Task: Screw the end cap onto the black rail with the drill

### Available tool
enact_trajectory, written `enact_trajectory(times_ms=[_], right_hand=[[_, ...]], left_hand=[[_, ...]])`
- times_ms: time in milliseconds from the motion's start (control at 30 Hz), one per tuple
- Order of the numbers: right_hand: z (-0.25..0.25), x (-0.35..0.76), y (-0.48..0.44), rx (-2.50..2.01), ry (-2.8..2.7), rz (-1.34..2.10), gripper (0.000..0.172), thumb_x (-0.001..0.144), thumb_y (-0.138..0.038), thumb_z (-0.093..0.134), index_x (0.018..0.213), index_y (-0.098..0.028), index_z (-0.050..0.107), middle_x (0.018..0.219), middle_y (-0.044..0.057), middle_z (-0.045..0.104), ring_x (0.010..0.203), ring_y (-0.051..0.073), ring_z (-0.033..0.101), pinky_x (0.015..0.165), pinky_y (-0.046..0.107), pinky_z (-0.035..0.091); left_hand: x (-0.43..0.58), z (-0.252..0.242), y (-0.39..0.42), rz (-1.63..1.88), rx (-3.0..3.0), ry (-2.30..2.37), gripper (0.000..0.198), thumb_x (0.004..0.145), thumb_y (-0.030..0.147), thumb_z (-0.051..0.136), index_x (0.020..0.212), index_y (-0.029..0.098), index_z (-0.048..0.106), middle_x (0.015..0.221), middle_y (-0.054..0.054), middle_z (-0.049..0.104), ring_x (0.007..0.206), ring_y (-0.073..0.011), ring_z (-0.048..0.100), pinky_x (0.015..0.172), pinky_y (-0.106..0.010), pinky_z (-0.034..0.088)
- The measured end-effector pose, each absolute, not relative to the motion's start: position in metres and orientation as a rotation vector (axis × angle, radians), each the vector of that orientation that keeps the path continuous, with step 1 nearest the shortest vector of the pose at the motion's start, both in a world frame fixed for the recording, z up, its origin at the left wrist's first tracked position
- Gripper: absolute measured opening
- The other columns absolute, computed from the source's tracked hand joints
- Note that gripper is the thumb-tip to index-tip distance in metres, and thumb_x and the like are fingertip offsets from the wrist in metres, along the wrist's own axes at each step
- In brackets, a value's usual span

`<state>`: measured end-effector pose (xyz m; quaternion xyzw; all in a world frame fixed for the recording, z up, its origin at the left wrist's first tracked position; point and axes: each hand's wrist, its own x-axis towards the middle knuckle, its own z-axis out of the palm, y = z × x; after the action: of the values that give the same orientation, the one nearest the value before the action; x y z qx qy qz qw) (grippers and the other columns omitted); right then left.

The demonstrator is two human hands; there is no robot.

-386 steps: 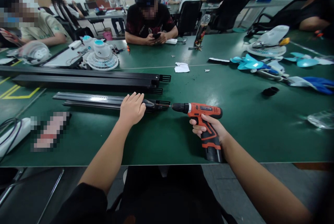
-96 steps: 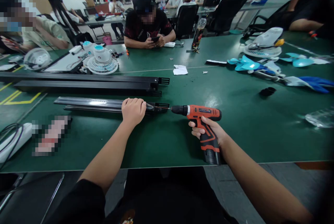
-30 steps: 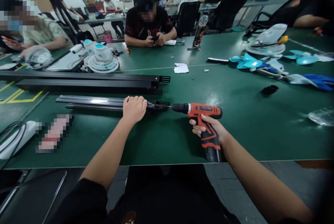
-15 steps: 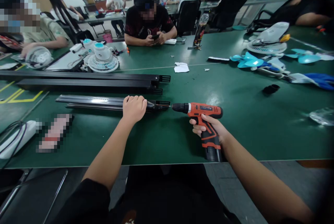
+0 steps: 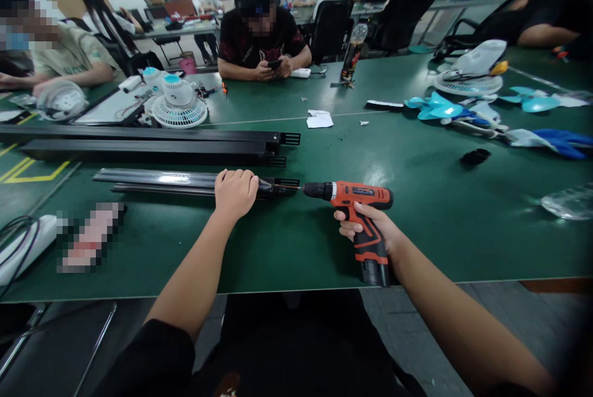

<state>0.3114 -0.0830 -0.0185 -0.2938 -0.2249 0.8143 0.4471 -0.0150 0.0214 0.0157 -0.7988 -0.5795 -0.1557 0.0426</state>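
My left hand (image 5: pixel 235 193) is wrapped over a long black metal profile (image 5: pixel 157 176) lying on the green table, near its right end. A slotted black end piece (image 5: pixel 285 184) sticks out beyond my fingers. In my right hand (image 5: pixel 370 224) is an orange and black cordless drill (image 5: pixel 364 194), its chuck aimed left. The thin bit (image 5: pixel 301 187) reaches into the end piece; what its tip touches is too small to make out. The drill's battery end hangs close to the table's front edge.
Two more black profiles (image 5: pixel 152 149) lie behind. Fan parts (image 5: pixel 178 104) stand at back left, blue fan blades (image 5: pixel 435 107) at right. A black tube piece (image 5: pixel 475 157) and a clear plastic item (image 5: pixel 567 202) lie nearer. Across the table a person (image 5: pixel 264 33) holds a phone.
The whole view has shifted slightly, so things appear a little further left. Both hands keep their hold, and the drill stays in line with the profile's end.
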Motion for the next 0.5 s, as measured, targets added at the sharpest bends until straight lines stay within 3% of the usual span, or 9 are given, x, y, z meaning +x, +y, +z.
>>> enact_trajectory(times_ms=[500], right_hand=[[-0.0236, 0.3106, -0.0847, -0.696, -0.612, 1.974, 0.028, 0.085, -0.035, 0.078, 0.101, -0.016, 0.065, 0.087, 0.002, 0.064, 0.051, 0.006, 0.036, 0.056, 0.023, 0.05]], left_hand=[[-0.0155, 0.0132, 0.0218, -0.512, -2.433, -1.747, 0.046, 0.106, 0.037, 0.028, 0.103, 0.022, 0.072, 0.108, -0.01, 0.076, 0.107, -0.03, 0.064, 0.114, -0.049, 0.033]])
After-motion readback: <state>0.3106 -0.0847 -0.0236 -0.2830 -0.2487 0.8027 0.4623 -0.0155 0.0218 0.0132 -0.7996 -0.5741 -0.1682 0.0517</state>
